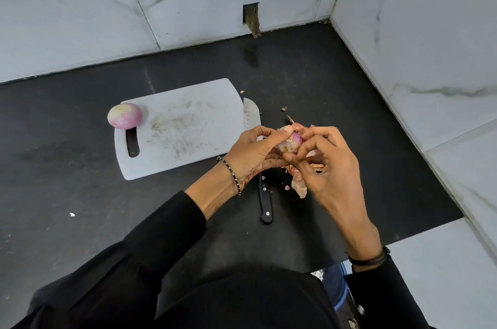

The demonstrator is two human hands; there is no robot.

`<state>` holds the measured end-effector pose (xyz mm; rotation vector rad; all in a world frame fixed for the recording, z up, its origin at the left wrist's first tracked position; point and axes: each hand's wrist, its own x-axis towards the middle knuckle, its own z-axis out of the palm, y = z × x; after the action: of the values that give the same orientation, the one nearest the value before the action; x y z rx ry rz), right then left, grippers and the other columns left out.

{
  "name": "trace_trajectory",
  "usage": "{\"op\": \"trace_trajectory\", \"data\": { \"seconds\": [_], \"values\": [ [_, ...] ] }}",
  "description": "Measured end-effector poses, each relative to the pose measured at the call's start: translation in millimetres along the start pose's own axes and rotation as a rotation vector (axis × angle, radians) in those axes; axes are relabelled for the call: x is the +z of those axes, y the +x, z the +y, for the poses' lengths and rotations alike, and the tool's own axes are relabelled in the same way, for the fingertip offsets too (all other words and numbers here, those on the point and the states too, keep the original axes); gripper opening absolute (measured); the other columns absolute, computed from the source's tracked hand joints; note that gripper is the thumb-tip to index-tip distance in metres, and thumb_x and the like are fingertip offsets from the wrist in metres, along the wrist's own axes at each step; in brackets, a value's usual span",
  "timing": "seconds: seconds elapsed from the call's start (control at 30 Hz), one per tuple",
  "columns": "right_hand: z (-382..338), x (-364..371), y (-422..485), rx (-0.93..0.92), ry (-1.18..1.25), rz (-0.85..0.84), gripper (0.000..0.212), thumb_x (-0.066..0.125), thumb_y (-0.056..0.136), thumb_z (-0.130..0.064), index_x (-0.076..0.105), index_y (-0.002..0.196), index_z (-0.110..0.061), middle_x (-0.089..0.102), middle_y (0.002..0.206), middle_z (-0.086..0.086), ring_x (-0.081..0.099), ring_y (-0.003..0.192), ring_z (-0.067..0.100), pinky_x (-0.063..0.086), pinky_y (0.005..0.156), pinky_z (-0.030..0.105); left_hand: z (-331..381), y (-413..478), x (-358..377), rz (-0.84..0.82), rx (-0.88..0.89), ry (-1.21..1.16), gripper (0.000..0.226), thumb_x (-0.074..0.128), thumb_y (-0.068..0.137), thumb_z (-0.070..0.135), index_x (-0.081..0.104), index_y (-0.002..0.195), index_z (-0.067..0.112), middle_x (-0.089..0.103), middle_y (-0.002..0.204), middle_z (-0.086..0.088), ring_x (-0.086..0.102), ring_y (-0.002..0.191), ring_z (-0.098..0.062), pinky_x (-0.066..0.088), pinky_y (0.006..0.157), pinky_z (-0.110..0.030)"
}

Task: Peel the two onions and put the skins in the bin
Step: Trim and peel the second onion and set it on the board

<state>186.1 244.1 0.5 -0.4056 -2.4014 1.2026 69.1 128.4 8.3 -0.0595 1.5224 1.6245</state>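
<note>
Toward the table's right edge, the second onion (291, 142) was held in the left grip (255, 152) while its skin (285, 128) was pinched by the right grip (329, 164); the peeled onion (124, 115) was seen on the board (188, 124). Next, the remaining skin likely needed stripping, then binning.

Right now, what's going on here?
A person is hand-peeling over the black counter. The left hand holds the second onion while the right hand pinches at its skin; loose skins hang under the hands. A peeled onion sits at the left end of the white cutting board, and a knife lies beside the board.
</note>
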Motion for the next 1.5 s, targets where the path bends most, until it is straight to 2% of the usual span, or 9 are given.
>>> {"op": "trace_trajectory", "data": {
  "seconds": [0.13,0.47,0.67,0.8,0.93,1.07,1.23,1.4,1.5],
  "values": [
    [-4.6,-2.6,0.2,0.040,0.081,0.069,0.027,0.086,0.082,-0.014,0.062,0.094,-0.013,0.062,0.104,0.002,0.063,0.091,0.007,0.050,0.071,0.010,0.7,-1.4,0.7,-0.013,0.006,-0.009,0.035,0.070,0.089,0.028,0.057,0.111,0.003,0.073,0.098,-0.023,0.073,0.080,-0.026,0.061,0.077,-0.036],
    [-9.7,-8.6,-4.7,0.078,0.122,0.042,0.029,0.086,0.081,-0.017,0.065,0.101,-0.018,0.061,0.107,-0.002,0.064,0.095,0.011,0.056,0.073,0.019,-2.2,-9.0,5.0,-0.038,0.031,-0.024,0.030,0.070,0.090,0.028,0.059,0.105,0.005,0.073,0.099,-0.022,0.073,0.083,-0.026,0.060,0.085,-0.041],
    [-12.1,-11.4,-6.9,-0.029,0.019,0.046,0.017,0.082,0.082,-0.001,0.068,0.086,-0.010,0.058,0.107,-0.001,0.059,0.100,0.003,0.051,0.076,0.012,0.7,-16.0,9.9,-0.050,0.040,-0.062,0.032,0.070,0.090,0.027,0.060,0.107,0.002,0.071,0.101,-0.027,0.072,0.076,-0.024,0.060,0.083,-0.039],
    [-12.4,-14.5,-9.0,0.020,0.070,0.090,0.021,0.085,0.083,-0.015,0.065,0.089,-0.011,0.063,0.105,-0.002,0.064,0.097,0.011,0.059,0.078,0.028,2.3,-18.8,12.7,-0.061,0.024,-0.084,0.046,0.069,0.090,0.028,0.059,0.118,-0.008,0.072,0.103,-0.025,0.073,0.083,-0.023,0.060,0.085,-0.038],
    [-15.5,-17.8,-12.4,0.062,0.111,0.083,0.033,0.086,0.082,-0.023,0.064,0.107,-0.019,0.066,0.106,-0.004,0.067,0.096,0.013,0.061,0.078,0.038,-0.4,-20.7,13.6,-0.040,0.035,-0.073,0.050,0.069,0.091,0.030,0.058,0.123,-0.007,0.071,0.105,-0.025,0.072,0.083,-0.024,0.060,0.085,-0.038],
    [-14.3,-22.8,-14.9,-0.053,0.032,0.054,0.026,0.080,0.089,-0.021,0.071,0.113,-0.022,0.065,0.114,-0.003,0.068,0.100,0.011,0.062,0.077,0.035,-1.0,-22.8,12.6,-0.016,0.053,-0.061,0.054,0.070,0.089,0.031,0.056,0.123,-0.007,0.071,0.103,-0.026,0.073,0.085,-0.027,0.060,0.084,-0.041],
    [-9.0,-23.5,-15.0,-0.201,-0.152,0.053,0.011,0.074,0.094,-0.012,0.076,0.104,-0.015,0.061,0.113,-0.006,0.060,0.103,0.005,0.051,0.077,0.013,-0.4,-23.0,10.0,0.044,0.047,-0.043,0.053,0.074,0.086,0.029,0.055,0.121,-0.006,0.072,0.099,-0.026,0.074,0.086,-0.033,0.061,0.078,-0.041],
    [-3.5,-23.5,-14.0,-0.197,-0.255,-0.043,0.016,0.070,0.095,-0.011,0.069,0.106,-0.022,0.054,0.118,-0.007,0.055,0.103,0.011,0.054,0.068,0.036,-5.3,-25.1,9.7,0.054,0.016,-0.064,0.043,0.072,0.087,0.031,0.063,0.109,-0.005,0.073,0.095,-0.024,0.075,0.079,-0.027,0.062,0.068,-0.032],
    [0.7,-26.1,-13.8,-0.202,-0.282,-0.126,0.014,0.067,0.097,-0.017,0.067,0.108,-0.026,0.052,0.119,-0.011,0.054,0.108,0.011,0.054,0.067,0.040,-9.2,-27.5,9.6,0.040,-0.006,-0.086,0.028,0.069,0.090,0.029,0.066,0.093,0.001,0.074,0.085,-0.020,0.074,0.073,-0.024,0.062,0.067,-0.030]
  ]
}}
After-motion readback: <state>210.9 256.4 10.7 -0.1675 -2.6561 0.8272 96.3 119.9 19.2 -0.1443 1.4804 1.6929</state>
